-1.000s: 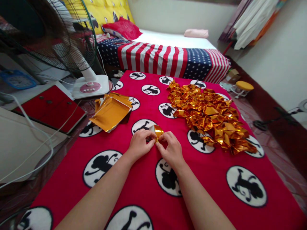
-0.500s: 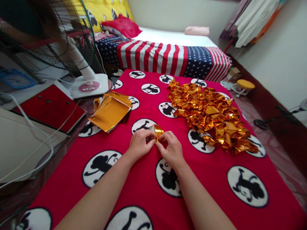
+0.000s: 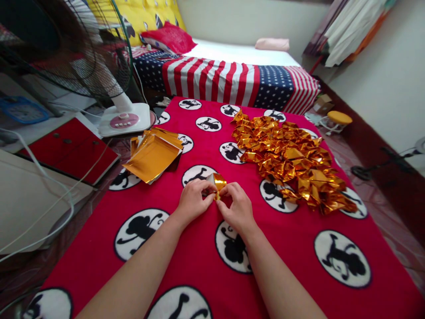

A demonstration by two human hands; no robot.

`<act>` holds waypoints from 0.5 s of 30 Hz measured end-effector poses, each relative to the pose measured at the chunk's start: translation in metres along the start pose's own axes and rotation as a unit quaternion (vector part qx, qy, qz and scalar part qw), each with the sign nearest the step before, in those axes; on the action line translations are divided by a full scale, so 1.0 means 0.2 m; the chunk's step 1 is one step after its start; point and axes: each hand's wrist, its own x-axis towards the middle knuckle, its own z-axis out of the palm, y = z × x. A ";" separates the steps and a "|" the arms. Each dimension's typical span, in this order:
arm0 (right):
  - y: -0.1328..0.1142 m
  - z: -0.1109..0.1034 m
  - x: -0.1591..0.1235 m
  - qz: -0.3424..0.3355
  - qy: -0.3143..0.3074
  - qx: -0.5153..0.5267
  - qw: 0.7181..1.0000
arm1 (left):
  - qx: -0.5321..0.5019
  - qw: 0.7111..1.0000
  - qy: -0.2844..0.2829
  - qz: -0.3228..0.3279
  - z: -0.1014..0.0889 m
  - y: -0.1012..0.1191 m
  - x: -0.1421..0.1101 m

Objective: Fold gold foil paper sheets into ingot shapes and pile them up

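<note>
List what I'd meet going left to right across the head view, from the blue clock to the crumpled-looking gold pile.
Blue clock, gold sheet stack, left hand, held gold piece, right hand, gold pile.

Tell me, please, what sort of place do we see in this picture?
Probably a bedroom in a home: beyond the hands stands what looks like a bed, with a red pillow and a stars-and-stripes cover.
</note>
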 end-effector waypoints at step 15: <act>0.00 -0.01 -0.01 -0.017 -0.004 0.009 1.000 | -0.002 1.000 0.010 0.002 0.01 0.00 0.00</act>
